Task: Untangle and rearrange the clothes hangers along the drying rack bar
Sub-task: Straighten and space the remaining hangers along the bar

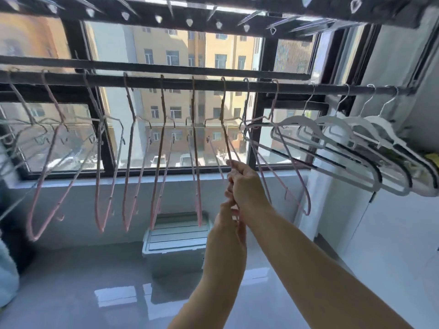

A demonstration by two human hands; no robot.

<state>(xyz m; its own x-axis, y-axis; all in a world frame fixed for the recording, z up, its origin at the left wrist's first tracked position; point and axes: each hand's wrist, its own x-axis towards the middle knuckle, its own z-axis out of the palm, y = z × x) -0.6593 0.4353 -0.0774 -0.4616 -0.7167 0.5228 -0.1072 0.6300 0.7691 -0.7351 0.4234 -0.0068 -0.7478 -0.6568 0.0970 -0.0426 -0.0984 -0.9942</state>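
Head-worn wide-angle view faces forward at the drying rack bar [180, 83]; window [180, 55] close behind.

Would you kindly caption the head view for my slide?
Right hand and left hand grip one pink hanger hanging from the rack bar.

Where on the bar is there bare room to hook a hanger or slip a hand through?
Widest bare stretch of bar: between the rightmost pink hanger and the white hangers. Smaller gaps separate pink hangers further left. Crowded: white hangers overlap; pink ones cross around the right hand and left hand.
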